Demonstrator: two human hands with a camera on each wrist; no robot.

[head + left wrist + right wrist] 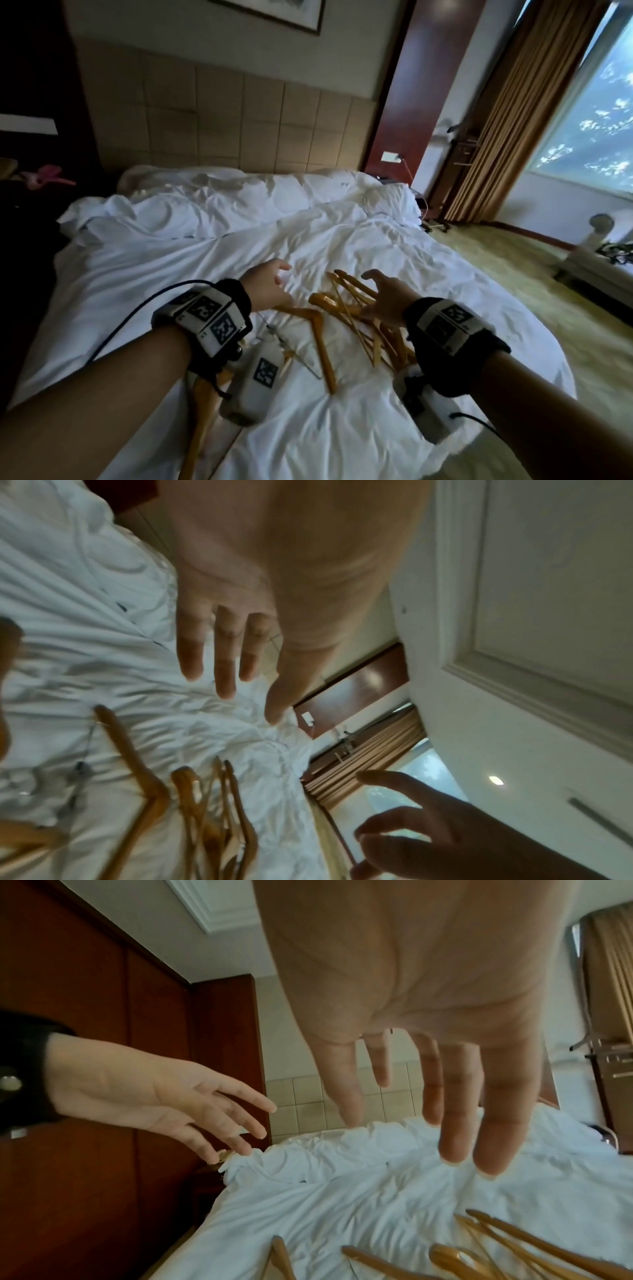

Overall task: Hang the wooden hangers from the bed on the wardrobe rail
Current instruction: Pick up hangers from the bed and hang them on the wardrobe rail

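Observation:
Several wooden hangers (346,308) lie in a loose heap on the white bed (205,260), seen too in the left wrist view (205,813) and right wrist view (479,1256). One more hanger (202,404) lies nearer me under my left forearm. My left hand (270,281) hovers above the sheet just left of the heap, fingers straight and spread, holding nothing. My right hand (383,294) hovers over the heap's right side, fingers spread and slightly bent, empty. Neither hand touches a hanger. The wardrobe rail is not in view.
A padded beige headboard (222,113) stands behind the rumpled duvet and pillows. Dark red wood panels (411,85) flank it. Brown curtains (513,120) and a bright window (589,120) are on the right, above carpeted floor (513,291) beside the bed.

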